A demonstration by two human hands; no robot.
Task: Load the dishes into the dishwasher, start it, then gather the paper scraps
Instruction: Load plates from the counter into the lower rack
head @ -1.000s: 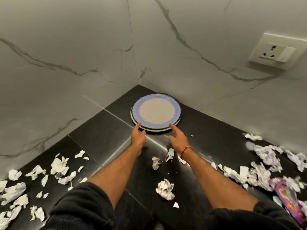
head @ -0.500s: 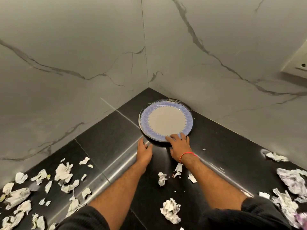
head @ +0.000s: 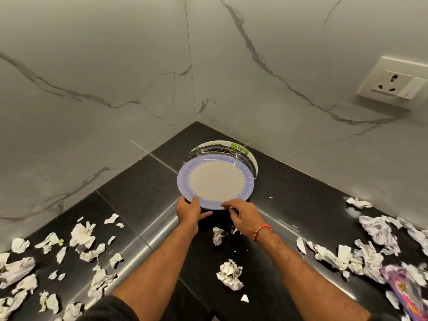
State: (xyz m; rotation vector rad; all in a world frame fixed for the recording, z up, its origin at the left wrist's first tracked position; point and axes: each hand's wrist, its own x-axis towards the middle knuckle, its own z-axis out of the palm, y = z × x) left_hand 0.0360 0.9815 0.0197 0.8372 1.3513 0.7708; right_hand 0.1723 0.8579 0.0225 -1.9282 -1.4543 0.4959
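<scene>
Step in hand: the top plate [head: 216, 181] is being lifted off the stack of dishes, judged from its raised near edge.
Top plate: blue-rimmed, tilted, its far part over a dark plate [head: 240, 155] and a leaf-patterned plate [head: 253, 162] in the counter [head: 139, 193] corner.
Left hand [head: 188, 210]: thumb on the top plate's near rim, fingers curled beneath; rim pinched.
Right hand [head: 245, 215]: fingertips bent onto the near rim just right of the left hand; grip underneath cannot be told.
Advice: the top plate should be kept level and raised straight, so the plates below are not dragged.
Paper scraps [head: 229, 273]: scattered nearer than the top plate and to both sides; left for later.
</scene>
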